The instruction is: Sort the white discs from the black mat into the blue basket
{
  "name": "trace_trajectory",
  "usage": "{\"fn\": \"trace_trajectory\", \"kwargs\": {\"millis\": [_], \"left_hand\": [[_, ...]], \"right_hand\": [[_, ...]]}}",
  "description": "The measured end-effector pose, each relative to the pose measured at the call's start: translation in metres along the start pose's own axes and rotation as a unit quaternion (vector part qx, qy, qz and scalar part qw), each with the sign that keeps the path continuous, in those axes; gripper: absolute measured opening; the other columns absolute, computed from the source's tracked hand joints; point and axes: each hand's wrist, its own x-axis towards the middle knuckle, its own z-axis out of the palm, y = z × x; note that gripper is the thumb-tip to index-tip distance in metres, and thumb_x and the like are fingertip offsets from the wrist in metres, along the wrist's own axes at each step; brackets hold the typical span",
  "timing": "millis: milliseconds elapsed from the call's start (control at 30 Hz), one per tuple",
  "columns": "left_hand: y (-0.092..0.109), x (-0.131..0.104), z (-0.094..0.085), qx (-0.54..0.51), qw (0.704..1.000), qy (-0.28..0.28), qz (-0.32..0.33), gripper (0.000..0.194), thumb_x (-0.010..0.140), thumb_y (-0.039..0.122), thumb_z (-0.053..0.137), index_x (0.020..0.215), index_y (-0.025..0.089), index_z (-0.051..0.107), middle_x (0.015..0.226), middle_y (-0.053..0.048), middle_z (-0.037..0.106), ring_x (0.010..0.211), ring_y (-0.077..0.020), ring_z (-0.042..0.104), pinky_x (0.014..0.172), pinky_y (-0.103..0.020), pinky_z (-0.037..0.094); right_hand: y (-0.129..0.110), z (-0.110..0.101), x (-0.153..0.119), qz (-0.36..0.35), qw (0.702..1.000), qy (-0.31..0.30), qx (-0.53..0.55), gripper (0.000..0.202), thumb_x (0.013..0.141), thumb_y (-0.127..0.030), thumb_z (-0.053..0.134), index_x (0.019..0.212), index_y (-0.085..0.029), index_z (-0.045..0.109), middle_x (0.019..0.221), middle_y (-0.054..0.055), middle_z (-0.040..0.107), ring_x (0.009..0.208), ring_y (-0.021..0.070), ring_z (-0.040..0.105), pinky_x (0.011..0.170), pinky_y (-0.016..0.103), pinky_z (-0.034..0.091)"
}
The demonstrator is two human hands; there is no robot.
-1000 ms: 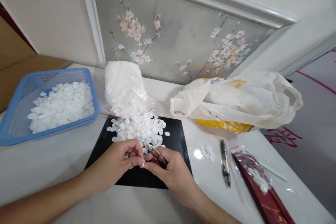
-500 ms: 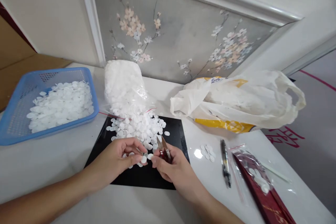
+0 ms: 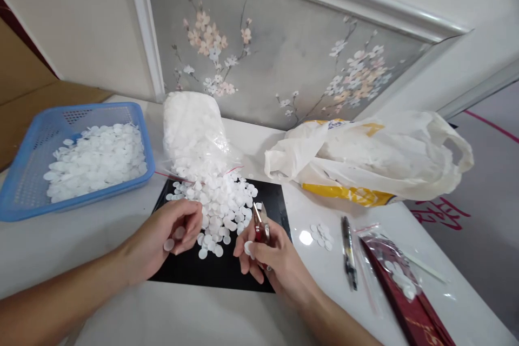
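Note:
My left hand hovers over the black mat, palm half turned up, with two small white discs resting against its fingers. My right hand grips small red-handled snips, blades pointing up, and pinches one white disc at its fingertips. Between and beyond the hands lies a loose pile of white discs spilling from a clear bag.
A blue basket holding white discs sits at the left. A white and yellow plastic bag lies at the right. A few discs, a black pen and a dark red packet lie to the right of the mat.
My hands have drawn apart: the left swung left and opened with discs on it, the right kept the snips, turned them upright, and now holds a disc.

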Motion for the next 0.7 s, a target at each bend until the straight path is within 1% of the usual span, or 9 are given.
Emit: {"fn": "trace_trajectory", "kwargs": {"millis": [67, 167, 233, 300, 367, 433, 500, 600, 700], "left_hand": [[0.004, 0.000, -0.006, 0.083, 0.996, -0.009, -0.011, 0.043, 0.084, 0.042, 0.049, 0.050, 0.021, 0.034, 0.047, 0.008, 0.021, 0.042, -0.0080, 0.014, 0.043, -0.026, 0.011], [0.007, -0.001, -0.013, 0.259, 0.966, -0.017, 0.004, 0.034, 0.081, 0.047, 0.058, 0.062, 0.020, 0.051, 0.052, 0.008, 0.027, 0.048, -0.0100, 0.023, 0.046, -0.025, 0.015], [0.007, -0.002, -0.014, 0.339, 0.940, -0.015, 0.019, 0.032, 0.083, 0.048, 0.055, 0.071, 0.020, 0.059, 0.054, 0.007, 0.032, 0.053, -0.0117, 0.029, 0.049, -0.024, 0.019], [0.007, -0.003, -0.014, 0.373, 0.928, -0.017, 0.025, 0.032, 0.086, 0.047, 0.050, 0.073, 0.020, 0.061, 0.055, 0.007, 0.036, 0.054, -0.0126, 0.033, 0.051, -0.025, 0.021], [0.005, -0.004, -0.013, 0.384, 0.923, -0.016, 0.029, 0.030, 0.087, 0.044, 0.048, 0.073, 0.020, 0.061, 0.056, 0.006, 0.041, 0.055, -0.0131, 0.035, 0.052, -0.025, 0.023], [0.003, -0.004, -0.011, 0.393, 0.919, -0.010, 0.032, 0.029, 0.086, 0.042, 0.049, 0.070, 0.021, 0.060, 0.056, 0.006, 0.044, 0.054, -0.0134, 0.037, 0.052, -0.025, 0.023], [0.001, -0.005, -0.009, 0.411, 0.911, 0.002, 0.031, 0.025, 0.085, 0.039, 0.051, 0.069, 0.022, 0.060, 0.053, 0.006, 0.042, 0.052, -0.0136, 0.036, 0.050, -0.025, 0.021], [-0.004, -0.008, -0.003, 0.469, 0.882, 0.029, 0.045, 0.013, 0.080, 0.031, 0.056, 0.073, 0.025, 0.065, 0.049, 0.006, 0.039, 0.048, -0.0140, 0.036, 0.050, -0.025, 0.019], [-0.011, -0.011, 0.004, 0.545, 0.834, 0.040, 0.070, 0.013, 0.082, 0.031, 0.057, 0.083, 0.030, 0.070, 0.052, 0.005, 0.050, 0.050, -0.0154, 0.043, 0.053, -0.025, 0.020]], "right_hand": [[-0.001, 0.001, 0.001, 0.008, 1.000, -0.011, -0.013, 0.013, 0.062, -0.016, 0.057, 0.072, -0.020, 0.052, 0.066, -0.001, 0.062, 0.048, 0.0102, 0.052, 0.037, 0.020, 0.027], [-0.003, 0.003, 0.001, 0.025, 0.998, -0.039, -0.052, 0.017, 0.059, -0.016, 0.054, 0.075, -0.017, 0.061, 0.066, -0.002, 0.055, 0.051, 0.0088, 0.043, 0.041, 0.021, 0.024], [-0.003, 0.006, 0.002, 0.026, 0.989, -0.031, -0.141, 0.008, 0.064, -0.018, 0.056, 0.071, -0.017, 0.061, 0.062, -0.003, 0.049, 0.051, 0.0084, 0.037, 0.045, 0.022, 0.026], [0.001, 0.010, 0.003, 0.005, 0.963, -0.002, -0.269, 0.004, 0.068, -0.020, 0.063, 0.071, -0.018, 0.061, 0.059, -0.005, 0.047, 0.052, 0.0090, 0.037, 0.049, 0.023, 0.030], [0.008, 0.013, 0.004, -0.043, 0.924, 0.014, -0.380, 0.009, 0.067, -0.018, 0.068, 0.073, -0.019, 0.062, 0.062, -0.004, 0.052, 0.056, 0.0113, 0.044, 0.055, 0.024, 0.036], [0.017, 0.014, 0.005, -0.096, 0.895, 0.012, -0.435, 0.007, 0.070, -0.015, 0.066, 0.074, -0.020, 0.062, 0.070, 0.000, 0.060, 0.061, 0.0139, 0.050, 0.058, 0.025, 0.040], [0.024, 0.013, 0.005, -0.142, 0.879, 0.017, -0.455, 0.006, 0.075, -0.016, 0.060, 0.070, -0.020, 0.060, 0.073, 0.003, 0.063, 0.063, 0.0156, 0.053, 0.058, 0.026, 0.041], [0.026, 0.008, 0.003, -0.147, 0.882, 0.050, -0.444, 0.018, 0.080, -0.025, 0.058, 0.063, -0.020, 0.054, 0.064, 0.002, 0.059, 0.057, 0.0145, 0.049, 0.054, 0.026, 0.038], [0.017, 0.004, -0.001, -0.068, 0.918, 0.089, -0.380, 0.025, 0.080, -0.035, 0.061, 0.062, -0.020, 0.052, 0.057, -0.003, 0.048, 0.052, 0.0115, 0.040, 0.049, 0.024, 0.031]]}}
